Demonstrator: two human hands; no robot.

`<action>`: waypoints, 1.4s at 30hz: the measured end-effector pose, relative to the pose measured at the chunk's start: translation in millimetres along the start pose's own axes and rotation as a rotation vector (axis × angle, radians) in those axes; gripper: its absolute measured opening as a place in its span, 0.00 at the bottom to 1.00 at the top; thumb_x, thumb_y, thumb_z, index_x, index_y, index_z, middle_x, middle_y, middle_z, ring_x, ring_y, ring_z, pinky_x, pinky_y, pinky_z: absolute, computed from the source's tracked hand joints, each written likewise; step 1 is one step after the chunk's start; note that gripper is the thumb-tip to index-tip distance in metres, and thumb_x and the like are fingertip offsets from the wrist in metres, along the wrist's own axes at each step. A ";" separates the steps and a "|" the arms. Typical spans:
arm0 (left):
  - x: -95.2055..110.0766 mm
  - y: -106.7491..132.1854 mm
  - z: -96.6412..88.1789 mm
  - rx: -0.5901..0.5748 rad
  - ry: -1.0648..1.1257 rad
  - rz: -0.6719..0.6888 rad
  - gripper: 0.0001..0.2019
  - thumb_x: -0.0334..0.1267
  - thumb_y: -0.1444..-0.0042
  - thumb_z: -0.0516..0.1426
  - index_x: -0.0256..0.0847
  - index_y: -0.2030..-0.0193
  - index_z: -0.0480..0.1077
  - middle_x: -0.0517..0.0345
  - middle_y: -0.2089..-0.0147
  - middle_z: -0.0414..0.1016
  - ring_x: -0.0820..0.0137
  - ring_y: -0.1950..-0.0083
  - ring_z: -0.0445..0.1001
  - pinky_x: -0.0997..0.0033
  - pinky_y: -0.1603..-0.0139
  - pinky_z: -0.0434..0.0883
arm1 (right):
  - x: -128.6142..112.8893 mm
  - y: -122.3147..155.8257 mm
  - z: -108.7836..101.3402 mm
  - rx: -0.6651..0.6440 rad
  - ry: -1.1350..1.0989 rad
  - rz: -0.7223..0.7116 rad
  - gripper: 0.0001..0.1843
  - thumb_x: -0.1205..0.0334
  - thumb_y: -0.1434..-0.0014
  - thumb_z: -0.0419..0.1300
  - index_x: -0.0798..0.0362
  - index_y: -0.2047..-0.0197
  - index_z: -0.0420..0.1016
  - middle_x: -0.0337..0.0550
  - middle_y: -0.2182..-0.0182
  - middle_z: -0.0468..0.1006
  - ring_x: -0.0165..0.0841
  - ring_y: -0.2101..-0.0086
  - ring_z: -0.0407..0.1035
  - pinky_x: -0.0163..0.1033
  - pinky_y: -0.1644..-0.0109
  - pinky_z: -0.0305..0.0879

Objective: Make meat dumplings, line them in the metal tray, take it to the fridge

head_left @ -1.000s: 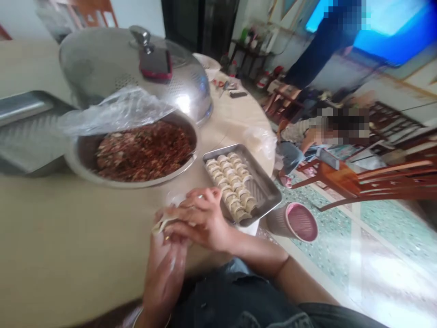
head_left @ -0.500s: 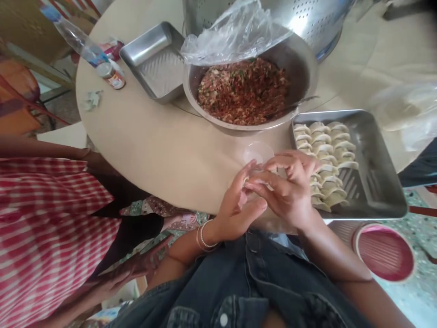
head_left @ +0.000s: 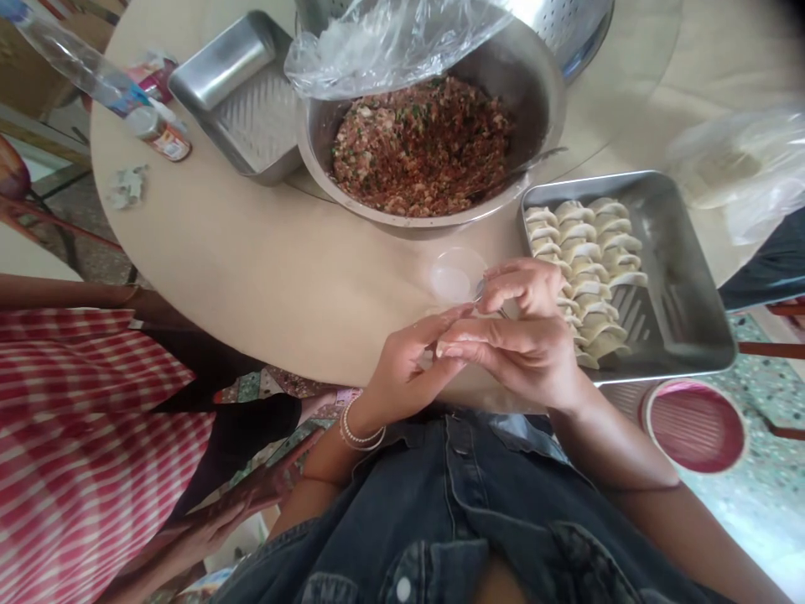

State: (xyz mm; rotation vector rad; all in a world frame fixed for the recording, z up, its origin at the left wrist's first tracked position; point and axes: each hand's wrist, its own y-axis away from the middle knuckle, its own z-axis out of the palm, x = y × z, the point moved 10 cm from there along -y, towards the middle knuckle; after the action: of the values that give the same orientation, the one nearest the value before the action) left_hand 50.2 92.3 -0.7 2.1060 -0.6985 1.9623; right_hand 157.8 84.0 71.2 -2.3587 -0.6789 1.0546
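A: What does the left of the tabletop (head_left: 251,260) carry?

B: A jar (head_left: 160,138), then a ribbed metal tray (head_left: 257,126).

A: And farther along?

B: The left hand (head_left: 406,369), in front of the steel bowl (head_left: 534,75). Its fingers bend inward to meet those of the right hand (head_left: 528,335). Whether either set grasps anything cannot be told; the fingers hide what may lie between.

A: What is in the bowl?

B: A dark, green-flecked mixture (head_left: 421,151). It looks moist and loose, probably heavy in bulk; the bowl would call for two hands at its rim.

A: What about the clear dish (head_left: 456,275)?

B: It sits just beyond the fingertips. It looks thin and light, likely easy to tip, so the rim wants a gentle pinch.

A: And the dumplings (head_left: 584,243)?

B: They lie right of the hands, in three rows in the dumpling tray (head_left: 685,319). The right hand covers part of the nearest row; contact cannot be told.

A: How would one handle?

B: Light and soft, most likely, easily dented and perhaps tacky against its close neighbours. The safest hold is probably at its two ends, with little squeeze, since the skin could split.
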 end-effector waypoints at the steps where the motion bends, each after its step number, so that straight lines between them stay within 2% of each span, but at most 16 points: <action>1: 0.0 0.5 -1.0 0.002 -0.011 0.004 0.21 0.34 0.41 0.60 0.50 0.40 0.69 0.56 0.40 0.75 0.62 0.41 0.75 0.58 0.39 0.73 | -0.2 -0.3 -0.3 -0.006 -0.015 0.011 0.11 0.58 0.40 0.63 0.33 0.54 0.78 0.38 0.63 0.66 0.38 0.50 0.63 0.52 0.45 0.58; 5: 1.1 2.5 -2.6 0.018 -0.037 0.034 0.21 0.34 0.41 0.60 0.49 0.41 0.70 0.56 0.43 0.77 0.63 0.44 0.77 0.59 0.43 0.76 | -5.6 -1.6 7.3 -0.093 -0.023 -0.006 0.09 0.54 0.41 0.64 0.38 0.56 0.79 0.40 0.54 0.67 0.40 0.48 0.62 0.52 0.45 0.56; 8: 1.1 1.4 -1.4 0.039 -0.086 0.043 0.21 0.34 0.42 0.61 0.48 0.41 0.70 0.56 0.46 0.79 0.63 0.47 0.78 0.59 0.46 0.77 | -10.4 -1.2 13.7 -0.126 0.020 -0.052 0.04 0.57 0.42 0.65 0.42 0.61 0.79 0.40 0.58 0.69 0.40 0.48 0.62 0.52 0.46 0.53; 10: 0.8 0.1 -1.4 0.069 -0.100 0.043 0.17 0.35 0.42 0.61 0.46 0.46 0.73 0.54 0.48 0.80 0.62 0.47 0.78 0.57 0.46 0.77 | -8.6 0.3 16.3 -0.123 0.041 -0.035 0.04 0.57 0.41 0.64 0.43 0.61 0.77 0.40 0.59 0.68 0.40 0.48 0.62 0.51 0.45 0.53; 13: -3.4 0.6 -10.6 0.198 0.045 0.017 0.11 0.36 0.41 0.60 0.46 0.51 0.75 0.54 0.50 0.79 0.65 0.52 0.79 0.65 0.56 0.80 | -0.9 6.9 19.2 -0.105 0.006 0.067 0.23 0.46 0.44 0.65 0.45 0.49 0.71 0.45 0.50 0.65 0.43 0.44 0.60 0.53 0.42 0.56; 16: -10.2 4.0 -23.8 0.348 0.231 -0.012 0.08 0.37 0.38 0.58 0.47 0.53 0.75 0.56 0.50 0.79 0.73 0.63 0.80 0.77 0.70 0.78 | 9.7 19.9 19.7 -0.030 -0.119 0.231 0.42 0.41 0.47 0.64 0.47 0.35 0.55 0.51 0.45 0.62 0.43 0.42 0.58 0.54 0.39 0.60; 18: -12.5 5.9 -30.3 0.427 0.326 -0.016 0.06 0.38 0.37 0.57 0.46 0.55 0.74 0.57 0.51 0.79 0.76 0.67 0.79 0.80 0.73 0.76 | 15.0 30.6 27.9 -0.027 -0.252 0.331 0.42 0.44 0.43 0.63 0.45 0.31 0.50 0.50 0.45 0.63 0.41 0.42 0.60 0.53 0.38 0.62; 20: -12.1 5.7 -31.2 0.459 0.370 -0.016 0.05 0.38 0.38 0.58 0.46 0.56 0.73 0.57 0.53 0.79 0.76 0.68 0.78 0.81 0.75 0.75 | 16.0 40.2 44.3 -0.103 -0.431 0.402 0.41 0.47 0.40 0.61 0.44 0.30 0.48 0.50 0.42 0.63 0.39 0.40 0.60 0.52 0.36 0.62; 22: -9.8 4.1 -27.6 0.452 0.353 -0.019 0.05 0.39 0.39 0.59 0.47 0.56 0.73 0.55 0.52 0.79 0.76 0.70 0.78 0.79 0.75 0.75 | 12.6 46.9 58.5 -0.192 -0.603 0.439 0.40 0.49 0.39 0.60 0.42 0.30 0.47 0.49 0.37 0.61 0.39 0.36 0.57 0.51 0.32 0.58; 24: -4.4 3.3 -25.1 0.453 0.297 0.010 0.06 0.40 0.39 0.59 0.46 0.57 0.73 0.54 0.51 0.78 0.73 0.67 0.78 0.74 0.71 0.77 | 8.3 49.0 63.0 -0.236 -0.705 0.437 0.42 0.50 0.39 0.60 0.38 0.28 0.42 0.46 0.33 0.56 0.39 0.32 0.49 0.51 0.29 0.52; 26: 3.1 4.4 -25.6 0.477 0.202 0.064 0.05 0.40 0.40 0.59 0.45 0.58 0.74 0.53 0.52 0.78 0.68 0.59 0.79 0.69 0.63 0.79 | 4.5 47.4 60.1 -0.247 -0.719 0.403 0.45 0.49 0.39 0.60 0.35 0.28 0.36 0.45 0.31 0.52 0.38 0.31 0.46 0.51 0.28 0.51; 29: 14.0 6.8 -26.8 0.509 0.052 0.143 0.03 0.36 0.40 0.59 0.43 0.60 0.73 0.55 0.56 0.78 0.68 0.54 0.78 0.67 0.57 0.78 | 1.0 44.6 54.7 -0.258 -0.649 0.353 0.48 0.48 0.39 0.59 0.34 0.27 0.30 0.45 0.32 0.52 0.38 0.32 0.50 0.49 0.30 0.54; 33: 19.1 6.8 -25.1 0.505 -0.002 0.173 0.02 0.35 0.40 0.59 0.42 0.61 0.73 0.56 0.57 0.78 0.72 0.59 0.77 0.73 0.61 0.76 | 1.5 42.9 48.2 -0.227 -0.433 0.310 0.48 0.48 0.39 0.59 0.35 0.27 0.30 0.48 0.38 0.59 0.41 0.37 0.55 0.54 0.33 0.59; 37: 13.3 5.2 -25.3 0.507 0.141 0.120 0.09 0.38 0.41 0.62 0.46 0.55 0.69 0.62 0.61 0.77 0.78 0.69 0.75 0.80 0.69 0.74 | 1.4 39.9 41.1 -0.191 -0.239 0.268 0.42 0.46 0.38 0.57 0.39 0.28 0.41 0.51 0.43 0.59 0.45 0.40 0.56 0.62 0.38 0.60; 40: -2.7 -1.9 -11.7 0.373 0.332 -0.039 0.17 0.45 0.40 0.60 0.53 0.45 0.66 0.62 0.60 0.78 0.80 0.78 0.71 0.79 0.78 0.72 | -1.7 36.6 39.7 -0.206 -0.234 0.230 0.37 0.45 0.38 0.57 0.41 0.30 0.48 0.50 0.43 0.61 0.44 0.40 0.55 0.60 0.39 0.59; 42: -9.4 -5.0 -1.5 0.279 0.411 -0.109 0.16 0.47 0.37 0.57 0.52 0.44 0.67 0.61 0.61 0.79 0.80 0.81 0.69 0.78 0.81 0.71 | -2.7 35.8 38.8 -0.203 -0.241 0.220 0.37 0.44 0.38 0.56 0.40 0.30 0.48 0.50 0.41 0.60 0.44 0.40 0.54 0.60 0.38 0.58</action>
State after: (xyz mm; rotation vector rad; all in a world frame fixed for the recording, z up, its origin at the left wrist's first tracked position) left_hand 50.9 99.3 -8.9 1.7318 -0.2405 2.4342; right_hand 135.0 63.0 28.4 -2.5486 -0.6480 1.4443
